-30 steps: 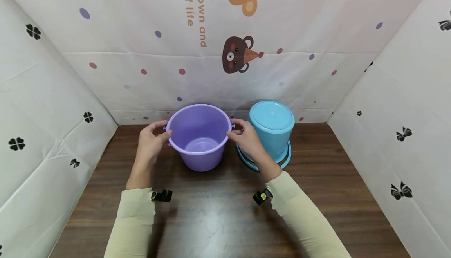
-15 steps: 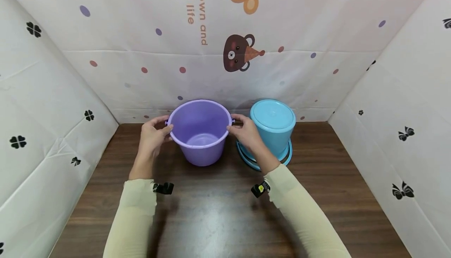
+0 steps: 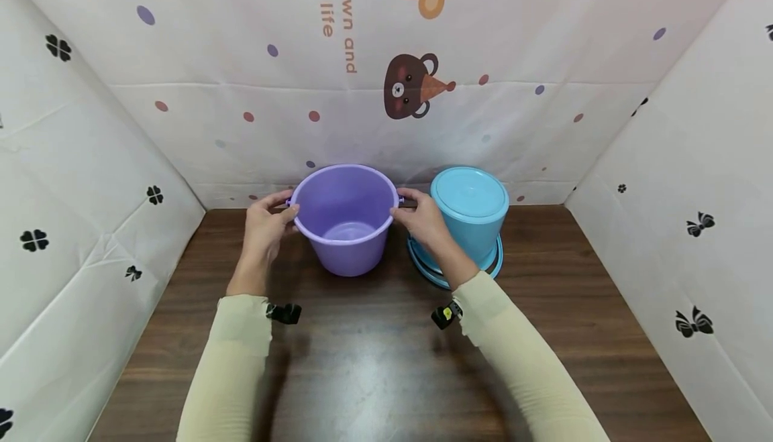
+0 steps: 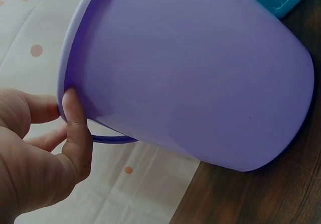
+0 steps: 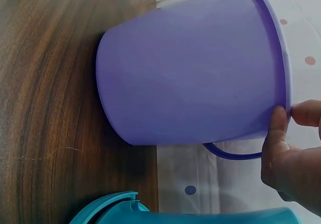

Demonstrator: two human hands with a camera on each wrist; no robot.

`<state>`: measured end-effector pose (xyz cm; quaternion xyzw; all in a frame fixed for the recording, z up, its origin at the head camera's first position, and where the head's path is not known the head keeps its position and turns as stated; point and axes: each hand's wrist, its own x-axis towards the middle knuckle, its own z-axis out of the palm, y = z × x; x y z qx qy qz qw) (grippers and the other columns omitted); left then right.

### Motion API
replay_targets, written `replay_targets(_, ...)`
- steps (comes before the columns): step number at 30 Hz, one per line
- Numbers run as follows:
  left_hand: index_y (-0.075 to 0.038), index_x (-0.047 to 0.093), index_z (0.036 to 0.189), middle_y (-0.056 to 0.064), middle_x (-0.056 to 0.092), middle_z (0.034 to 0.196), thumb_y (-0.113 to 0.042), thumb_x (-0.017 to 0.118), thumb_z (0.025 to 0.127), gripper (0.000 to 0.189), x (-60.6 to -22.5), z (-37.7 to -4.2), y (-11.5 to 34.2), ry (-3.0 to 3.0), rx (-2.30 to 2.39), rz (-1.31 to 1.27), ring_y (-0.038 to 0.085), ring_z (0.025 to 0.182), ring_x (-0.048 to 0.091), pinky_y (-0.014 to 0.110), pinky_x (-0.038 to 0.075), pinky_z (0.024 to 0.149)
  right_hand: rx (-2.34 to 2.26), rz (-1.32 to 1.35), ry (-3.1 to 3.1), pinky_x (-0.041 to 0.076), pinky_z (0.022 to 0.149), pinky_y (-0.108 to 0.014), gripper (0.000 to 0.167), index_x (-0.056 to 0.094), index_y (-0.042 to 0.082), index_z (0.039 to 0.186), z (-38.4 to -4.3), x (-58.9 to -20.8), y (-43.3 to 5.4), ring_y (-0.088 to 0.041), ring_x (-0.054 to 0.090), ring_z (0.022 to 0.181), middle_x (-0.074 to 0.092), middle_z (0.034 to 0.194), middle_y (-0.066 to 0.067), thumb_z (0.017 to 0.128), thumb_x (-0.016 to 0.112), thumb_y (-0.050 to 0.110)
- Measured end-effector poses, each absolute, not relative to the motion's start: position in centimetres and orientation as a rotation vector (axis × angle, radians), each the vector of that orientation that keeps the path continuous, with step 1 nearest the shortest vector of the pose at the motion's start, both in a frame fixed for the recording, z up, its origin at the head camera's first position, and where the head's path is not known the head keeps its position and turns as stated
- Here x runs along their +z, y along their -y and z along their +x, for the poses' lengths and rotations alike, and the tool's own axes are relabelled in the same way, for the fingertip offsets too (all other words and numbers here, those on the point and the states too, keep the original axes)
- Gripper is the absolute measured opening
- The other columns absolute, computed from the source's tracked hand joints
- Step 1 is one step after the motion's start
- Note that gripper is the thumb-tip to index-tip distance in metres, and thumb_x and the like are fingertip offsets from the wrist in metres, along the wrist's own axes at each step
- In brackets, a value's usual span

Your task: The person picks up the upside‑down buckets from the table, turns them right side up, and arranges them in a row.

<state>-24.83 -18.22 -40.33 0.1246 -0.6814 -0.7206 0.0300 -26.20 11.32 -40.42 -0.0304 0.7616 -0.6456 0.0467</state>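
Note:
A purple bucket (image 3: 349,254) stands upright with its mouth up, near the back of the table. My left hand (image 3: 263,227) pinches its rim at the left side, thumb and fingers on either side of the edge. On the opposite side my right hand (image 3: 425,221) pinches the rim in the same way. The bucket's thin purple handle (image 4: 113,139) hangs behind it, visible in both wrist views. Close to my right hand, a light blue bucket (image 3: 474,234) sits upside down, base up. Its rim and handle rest on the table, partly hidden by my right forearm.
The dark wood-grain table (image 3: 362,361) meets a white printed cloth (image 3: 272,140) right behind both buckets. Similar cloth walls rise on the left (image 3: 78,227) and right (image 3: 682,180). A black strap-on camera (image 3: 285,313) sticks out at the left wrist, another (image 3: 445,314) at the right.
Both hands have pushed the purple bucket slightly back toward the rear cloth, keeping their hold on its rim. The blue bucket stays in place; the head view has tilted a little.

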Motion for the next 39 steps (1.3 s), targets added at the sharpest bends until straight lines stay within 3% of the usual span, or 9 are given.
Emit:
replay_targets(8,0.001,0.059,0.142,0.005,0.054,0.121,0.004,0.065,0.097,0.046,-40.4,-24.9,18.2,2.003,-2.283,0.421,0.009,0.062,0.062,0.019,0.056,0.054,-1.943,-0.114,-2.352,0.059,0.096,-0.048,0.053,0.052,-0.003,0.147,-26.3,-40.3,-11.2,-0.032,0.072,0.106,0.061,0.137,-0.027,0.096,0.067,-0.002)
replay_targets(12,0.000,0.060,0.142,0.003,0.054,0.119,0.004,0.065,0.097,0.045,-40.5,-24.8,18.5,1.988,-2.282,0.411,0.009,0.063,0.063,0.018,0.056,0.054,-1.902,-0.147,-2.389,0.062,0.090,-0.038,0.053,0.051,-0.001,0.148,-26.2,-40.4,-11.0,-0.035,0.071,0.113,0.057,0.143,-0.023,0.097,0.066,0.001)
replay_targets(17,-0.001,0.059,0.142,0.004,0.055,0.123,-0.006,0.067,0.099,0.045,-40.3,-24.5,18.8,2.036,-2.231,0.378,0.008,0.069,0.064,0.021,0.058,0.056,-1.765,-0.215,-2.577,0.061,0.079,-0.031,0.049,0.052,0.001,0.146,-25.5,-40.4,-11.0,-0.032,0.073,0.110,0.047,0.152,-0.019,0.099,0.065,0.010)
replay_targets(23,0.000,0.060,0.139,0.006,0.054,0.129,-0.015,0.068,0.099,0.044,-39.8,-23.7,19.2,2.103,-1.990,0.316,0.005,0.074,0.064,0.020,0.060,0.065,-1.669,-0.240,-2.760,0.059,0.091,-0.038,0.048,0.054,0.008,0.143,-23.4,-39.2,-11.4,-0.025,0.064,0.118,0.039,0.150,-0.016,0.098,0.067,0.022)
replay_targets(33,-0.001,0.069,0.127,0.004,0.060,0.120,-0.008,0.072,0.093,0.035,-37.6,-20.9,17.9,2.044,-1.667,0.077,0.007,0.083,0.061,0.013,0.050,0.069,-1.948,-0.647,-2.693,0.053,0.106,-0.047,0.042,0.053,0.002,0.139,-19.7,-37.5,-14.2,-0.033,0.055,0.130,0.049,0.141,-0.014,0.100,0.067,0.009)
replay_targets(39,0.001,0.069,0.124,0.005,0.063,0.118,-0.005,0.072,0.093,0.032,-35.3,-19.6,16.0,2.020,-1.656,-0.139,0.012,0.091,0.065,0.015,0.054,0.076,-2.103,-0.704,-2.604,0.053,0.105,-0.030,0.042,0.051,-0.004,0.138,-18.4,-36.6,-16.6,-0.035,0.054,0.132,0.052,0.139,-0.017,0.098,0.065,-0.002)
